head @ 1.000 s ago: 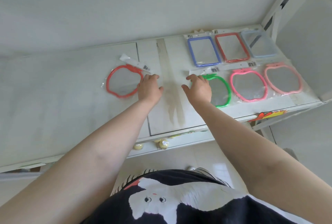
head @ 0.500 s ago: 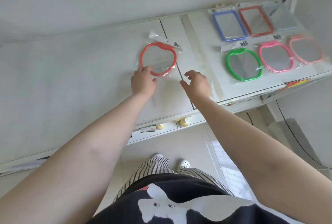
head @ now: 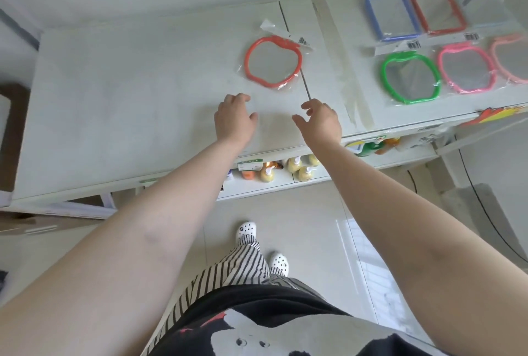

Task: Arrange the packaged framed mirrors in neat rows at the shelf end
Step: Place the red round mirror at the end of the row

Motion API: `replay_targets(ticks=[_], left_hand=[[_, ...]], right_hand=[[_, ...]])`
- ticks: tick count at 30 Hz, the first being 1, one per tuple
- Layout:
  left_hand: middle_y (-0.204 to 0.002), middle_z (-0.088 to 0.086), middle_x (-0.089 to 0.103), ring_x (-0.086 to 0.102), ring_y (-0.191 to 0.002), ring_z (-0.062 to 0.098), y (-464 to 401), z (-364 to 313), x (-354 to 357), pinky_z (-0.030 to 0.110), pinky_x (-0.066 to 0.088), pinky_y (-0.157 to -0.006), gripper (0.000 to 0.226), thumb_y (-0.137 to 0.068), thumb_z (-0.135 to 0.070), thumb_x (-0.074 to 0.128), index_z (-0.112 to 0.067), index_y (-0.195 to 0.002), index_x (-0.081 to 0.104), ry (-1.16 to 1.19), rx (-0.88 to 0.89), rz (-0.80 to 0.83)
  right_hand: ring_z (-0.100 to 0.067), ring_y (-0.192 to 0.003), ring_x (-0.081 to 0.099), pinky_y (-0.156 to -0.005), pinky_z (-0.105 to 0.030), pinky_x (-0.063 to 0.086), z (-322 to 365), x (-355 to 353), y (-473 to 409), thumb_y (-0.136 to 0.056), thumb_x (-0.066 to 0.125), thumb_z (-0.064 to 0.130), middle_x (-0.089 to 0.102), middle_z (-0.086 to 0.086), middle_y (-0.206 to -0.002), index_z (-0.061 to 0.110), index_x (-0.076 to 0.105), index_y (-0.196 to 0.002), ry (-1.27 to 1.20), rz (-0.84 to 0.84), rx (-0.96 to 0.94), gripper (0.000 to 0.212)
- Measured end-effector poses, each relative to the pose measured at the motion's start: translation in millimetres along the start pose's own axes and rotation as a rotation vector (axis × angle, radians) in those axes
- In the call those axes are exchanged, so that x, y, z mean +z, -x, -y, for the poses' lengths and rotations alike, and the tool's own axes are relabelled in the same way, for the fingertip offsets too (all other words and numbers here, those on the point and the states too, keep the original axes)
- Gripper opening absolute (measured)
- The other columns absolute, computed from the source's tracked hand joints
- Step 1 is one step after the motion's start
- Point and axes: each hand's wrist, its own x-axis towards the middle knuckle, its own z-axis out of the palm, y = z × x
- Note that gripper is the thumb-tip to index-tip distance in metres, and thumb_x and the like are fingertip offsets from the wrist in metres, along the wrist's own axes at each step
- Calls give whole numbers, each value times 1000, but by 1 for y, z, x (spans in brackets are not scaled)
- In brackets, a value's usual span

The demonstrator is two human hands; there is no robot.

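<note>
A red apple-shaped mirror in clear wrap lies alone mid-shelf on the white shelf top. At the right end, a front row holds a green apple mirror, a pink one and a paler pink one cut by the frame edge. Behind them lie a blue rectangular mirror, a red rectangular one and a pale one. My left hand and right hand hover below the red apple mirror, fingers apart, holding nothing.
A strip of tape runs across the shelf top beside a panel seam. Bottles stand on the lower shelf under the front edge. A cardboard box sits at the left. A cable trails over the tiled floor on the right.
Both hands have drawn back toward the shelf's front edge, away from the red and green apple mirrors. The view has shifted left and downward, showing my feet and the floor.
</note>
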Motion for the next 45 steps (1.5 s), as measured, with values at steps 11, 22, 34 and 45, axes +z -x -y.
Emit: replay_targets(ticks=[11, 22, 34, 45], left_hand=[[-138, 11, 45, 46, -128, 29, -80, 13, -15, 37, 41, -102, 50, -90, -23, 57, -14, -138, 43, 61, -10, 86], [-133, 17, 53, 52, -123, 32, -150, -4, -10, 36, 42, -99, 47, -90, -26, 59, -2, -127, 45, 146, -66, 330], [-75, 7, 58, 55, -63, 13, -137, -10, -4, 15, 54, -54, 20, -93, 2, 55, -9, -76, 55, 841, -365, 548], [-72, 3, 56, 56, -61, 13, -74, -79, 7, 22, 52, -58, 15, -88, -4, 62, -15, -82, 55, 937, -185, 720]], right_hand=[[-26, -122, 45, -97, -39, 43, 35, 24, -54, -91, 57, 40, 64, -4, -121, 19, 53, -129, -33, -9, 193, 44], [-30, -105, 61, -90, -40, 52, 55, 34, -96, -94, 57, 36, 62, -9, -116, 5, 50, -127, -450, -26, 465, 45], [-25, -68, 54, -62, -32, 45, 45, 29, -82, -83, 64, 18, 56, -2, -71, 15, 49, -79, -731, -199, 596, 16], [-20, -51, 60, -52, -26, 59, -18, -42, 7, -85, 64, -4, 62, -15, -77, 4, 61, -98, -1106, -378, 696, 16]])
